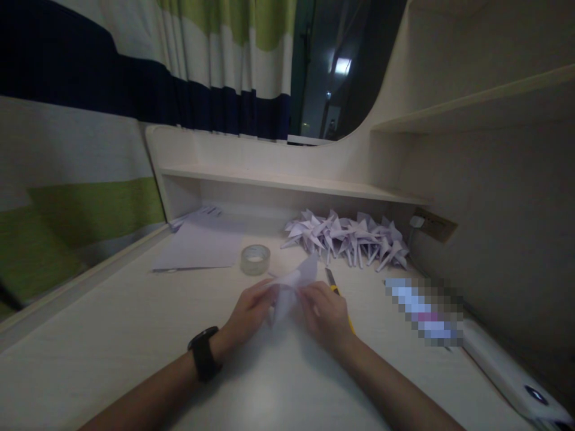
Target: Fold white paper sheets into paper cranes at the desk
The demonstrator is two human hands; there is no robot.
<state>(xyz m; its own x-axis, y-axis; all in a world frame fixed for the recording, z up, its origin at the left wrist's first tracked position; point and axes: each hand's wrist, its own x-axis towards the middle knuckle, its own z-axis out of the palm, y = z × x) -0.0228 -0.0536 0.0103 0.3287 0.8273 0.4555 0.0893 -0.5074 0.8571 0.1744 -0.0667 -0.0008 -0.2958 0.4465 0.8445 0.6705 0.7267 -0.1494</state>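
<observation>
One folded paper [286, 284] is in the air above the desk [112, 335], near the middle, held between the two hands: the left hand [251, 308] pinches its left side with the fingers, and the right hand [327, 314] pinches its right side. One pointed corner of the paper goes up and to the right, away from the person, and another part hangs downward; because of the blur and the covering fingers, I cannot tell its long axis surely. There is one roll of clear tape [254, 267], just beyond the left hand, and one yellow cutter [331, 278], whose middle part is hidden by the right hand. Behind, under the shelf [278, 179], lies a row of folded paper pieces [350, 233], overlapping too much for counting. A stack of paper sheets [202, 242] lies at the far left. The left wrist wears one black watch [206, 353]. To the right are one pixelated thing [417, 311] and one long white device [507, 368].
</observation>
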